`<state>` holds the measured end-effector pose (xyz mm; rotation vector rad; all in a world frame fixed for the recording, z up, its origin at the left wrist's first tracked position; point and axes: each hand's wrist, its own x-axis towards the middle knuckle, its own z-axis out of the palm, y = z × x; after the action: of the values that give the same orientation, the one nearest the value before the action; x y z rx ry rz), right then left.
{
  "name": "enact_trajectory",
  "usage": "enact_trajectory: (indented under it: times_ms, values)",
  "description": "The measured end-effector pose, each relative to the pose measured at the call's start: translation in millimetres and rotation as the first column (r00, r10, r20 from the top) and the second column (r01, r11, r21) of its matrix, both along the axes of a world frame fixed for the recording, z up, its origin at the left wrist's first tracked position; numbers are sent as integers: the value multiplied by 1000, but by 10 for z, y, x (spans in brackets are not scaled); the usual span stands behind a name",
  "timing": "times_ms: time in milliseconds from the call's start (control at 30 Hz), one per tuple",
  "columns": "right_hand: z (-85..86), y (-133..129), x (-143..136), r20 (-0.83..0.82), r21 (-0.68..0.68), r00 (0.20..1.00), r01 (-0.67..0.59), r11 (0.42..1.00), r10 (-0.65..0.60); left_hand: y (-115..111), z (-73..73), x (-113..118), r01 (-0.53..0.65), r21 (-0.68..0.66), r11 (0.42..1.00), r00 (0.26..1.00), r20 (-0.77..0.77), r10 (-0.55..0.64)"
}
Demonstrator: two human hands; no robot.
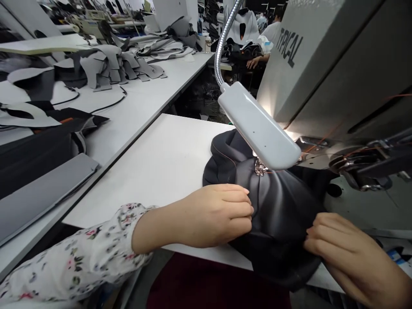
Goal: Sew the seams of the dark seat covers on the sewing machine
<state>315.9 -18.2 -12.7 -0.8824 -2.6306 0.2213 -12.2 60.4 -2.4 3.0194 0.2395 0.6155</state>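
Note:
A black piece of leather-like fabric (pixel 273 206) lies bunched under the presser foot (pixel 260 166) of a sewing machine (pixel 299 64). Orange thread runs at the machine head, and a seam line of the same colour shows on the fabric's far left part. My left hand (pixel 222 214) grips the fabric just left of and nearer than the foot, fingers curled. On the near right edge, my right hand (pixel 344 249) pinches the same fabric between thumb and fingers. Both fingertips are partly hidden. The needle is hidden behind the lamp.
A white lamp (pixel 260 126) on a flexible metal neck hangs over the foot. The white machine table (pixel 167 163) extends left. Beyond a gap, a long white bench (pixel 135 98) bears grey and black cut pieces (pixel 106 64). A co-worker's hand (pixel 254 62) shows farther back.

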Motion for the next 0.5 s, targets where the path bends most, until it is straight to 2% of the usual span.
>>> enact_trajectory:
  times_ms: [33,100,200,300,500]
  values:
    - [54,19,-46,-37,7,999,25,1000,-24,-13,23,18,-21,-6,1000,1000,-14,21]
    - [114,79,-202,-97,107,993,81,991,-71,-38,45,59,-83,22,996,994,-72,84]
    - [108,142,-482,-25,251,997,82,965,-78,-58,28,103,-134,112,985,982,-117,147]
    - [65,124,-644,39,287,999,21,958,-34,-46,-9,103,-101,147,984,990,-87,115]
    - [36,89,-686,5,313,997,67,947,-72,46,28,71,-71,56,996,997,-36,73]
